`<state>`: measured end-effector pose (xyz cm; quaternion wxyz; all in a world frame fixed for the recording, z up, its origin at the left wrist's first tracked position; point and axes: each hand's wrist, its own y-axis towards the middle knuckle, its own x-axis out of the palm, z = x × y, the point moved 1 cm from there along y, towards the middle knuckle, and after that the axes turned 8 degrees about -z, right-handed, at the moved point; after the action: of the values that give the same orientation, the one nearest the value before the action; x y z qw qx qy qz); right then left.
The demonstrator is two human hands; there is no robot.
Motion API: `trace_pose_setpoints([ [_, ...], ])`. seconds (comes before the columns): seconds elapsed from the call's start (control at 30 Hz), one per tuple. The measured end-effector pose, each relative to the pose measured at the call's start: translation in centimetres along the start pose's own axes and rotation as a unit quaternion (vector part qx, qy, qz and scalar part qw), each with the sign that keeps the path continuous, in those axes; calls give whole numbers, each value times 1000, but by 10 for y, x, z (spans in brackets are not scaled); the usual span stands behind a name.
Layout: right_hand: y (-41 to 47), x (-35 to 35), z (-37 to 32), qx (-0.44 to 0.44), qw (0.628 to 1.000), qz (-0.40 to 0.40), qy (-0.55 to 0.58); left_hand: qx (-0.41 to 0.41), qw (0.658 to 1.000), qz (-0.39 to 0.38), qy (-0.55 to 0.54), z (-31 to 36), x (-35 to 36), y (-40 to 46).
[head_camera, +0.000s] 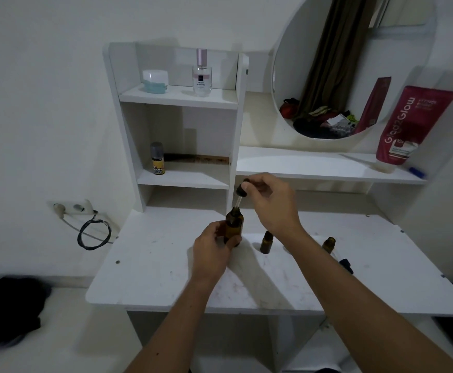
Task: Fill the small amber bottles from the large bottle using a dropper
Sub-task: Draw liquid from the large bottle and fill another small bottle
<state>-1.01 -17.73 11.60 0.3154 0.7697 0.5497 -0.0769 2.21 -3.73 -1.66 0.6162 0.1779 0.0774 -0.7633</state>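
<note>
The large amber bottle [234,226] stands on the white table [149,275], gripped around its body by my left hand [214,249]. My right hand [271,205] pinches the black rubber bulb of a dropper [240,196], whose glass tube points down into the large bottle's neck. Two small amber bottles stand open to the right: one [265,242] just beside the large bottle, the other [328,244] partly hidden behind my right forearm.
A white shelf unit [182,103] at the back holds a perfume bottle [202,74], a jar [155,80], a small spray can [157,162] and a comb. A round mirror [341,63] and a red tube [411,127] stand right. A socket with cable [85,224] is left.
</note>
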Motion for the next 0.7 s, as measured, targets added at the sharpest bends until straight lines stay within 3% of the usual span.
trace_pose_setpoints([
  [0.27,-20,-49,-18,-68,994,79,24,12,999,30,35,9,7,-18],
  [0.43,-54,-93,8,-34,994,103,5,52,997,65,3,21,32,-50],
  [0.7,-96,-160,63,29,986,147,-76,116,988,-100,20,63,114,-80],
])
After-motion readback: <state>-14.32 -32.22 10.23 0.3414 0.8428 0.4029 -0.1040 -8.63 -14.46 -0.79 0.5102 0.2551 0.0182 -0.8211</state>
